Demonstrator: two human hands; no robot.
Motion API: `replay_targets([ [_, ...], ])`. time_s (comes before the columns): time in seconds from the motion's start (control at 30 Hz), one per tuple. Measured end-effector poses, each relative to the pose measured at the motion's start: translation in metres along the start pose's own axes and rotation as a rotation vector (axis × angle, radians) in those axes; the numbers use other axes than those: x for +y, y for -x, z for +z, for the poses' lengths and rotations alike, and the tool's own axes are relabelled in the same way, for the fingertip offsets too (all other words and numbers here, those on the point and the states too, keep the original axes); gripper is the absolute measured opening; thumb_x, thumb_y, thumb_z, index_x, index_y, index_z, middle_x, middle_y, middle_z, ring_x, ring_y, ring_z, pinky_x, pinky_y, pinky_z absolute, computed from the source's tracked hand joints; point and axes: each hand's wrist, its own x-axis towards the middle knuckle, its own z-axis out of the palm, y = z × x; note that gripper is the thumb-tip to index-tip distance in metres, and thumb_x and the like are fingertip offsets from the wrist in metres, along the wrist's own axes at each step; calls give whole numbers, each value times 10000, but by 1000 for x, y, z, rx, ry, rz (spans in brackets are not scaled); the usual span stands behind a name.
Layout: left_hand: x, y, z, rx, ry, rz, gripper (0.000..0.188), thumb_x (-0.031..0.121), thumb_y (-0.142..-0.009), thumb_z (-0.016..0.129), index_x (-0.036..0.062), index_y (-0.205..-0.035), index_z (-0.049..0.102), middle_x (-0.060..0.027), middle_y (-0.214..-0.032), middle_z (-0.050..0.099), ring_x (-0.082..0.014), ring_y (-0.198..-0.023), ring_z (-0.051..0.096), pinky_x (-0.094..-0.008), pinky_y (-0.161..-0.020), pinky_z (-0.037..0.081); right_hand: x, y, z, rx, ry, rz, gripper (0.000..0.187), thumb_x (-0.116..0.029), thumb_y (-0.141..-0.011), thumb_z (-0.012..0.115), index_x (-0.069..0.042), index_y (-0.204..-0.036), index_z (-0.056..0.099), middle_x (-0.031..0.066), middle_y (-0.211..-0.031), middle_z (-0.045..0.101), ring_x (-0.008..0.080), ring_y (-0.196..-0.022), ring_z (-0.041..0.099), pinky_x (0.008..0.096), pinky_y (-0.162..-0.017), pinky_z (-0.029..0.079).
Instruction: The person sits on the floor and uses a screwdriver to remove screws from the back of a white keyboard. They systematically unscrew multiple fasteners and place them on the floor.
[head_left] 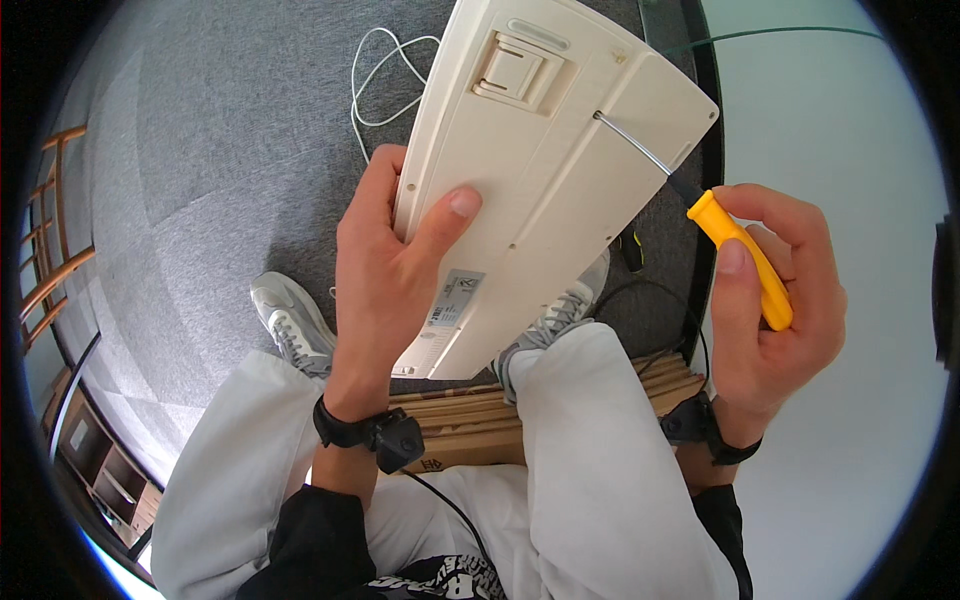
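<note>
A cream-coloured keyboard [550, 190] is held up with its underside facing me, tilted so its far end leans right. Round its left edge my left hand [400, 235] is closed, the thumb lying on the back panel. My right hand [785, 270] grips the yellow handle of a screwdriver [755, 265] between thumb and fingers. The metal shaft slopes up and left, its tip at a small screw hole in the keyboard's back. Several other screw holes dot the panel, along with a fold-out foot [518, 72] and a silver label [457, 297]. The keys are hidden.
A white cable [355, 100] lies looped on the grey carpet [200, 130]. Flattened cardboard [460, 425] is under my legs. To the right is a pale tabletop [860, 440]; a black and yellow tool handle [631, 247] shows below the keyboard. Wooden chairs [55, 275] stand far left.
</note>
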Motion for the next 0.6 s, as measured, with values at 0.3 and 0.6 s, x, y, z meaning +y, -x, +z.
replay_targets([
  [0.3, 1, 4, 7, 26, -58, -25, 324, 256, -917, 734, 13, -1067, 579, -63, -905, 651, -113, -783, 606, -279, -706, 509, -24, -19, -14, -174, 199, 102, 159, -26, -929, 582, -9, -1070, 655, 43, -650, 602, 70, -482, 438, 227, -480, 300],
  [0.6, -1, 0, 7, 52, -91, 0, 385, 196, -873, 771, 9, -1149, 579, -89, -961, 691, -133, -838, 645, -290, -739, 529, -21, -28, -3, -330, 302, 97, 102, -53, -928, 631, 17, -989, 672, 103, -590, 533, 186, -432, 436, 285, -465, 337],
])
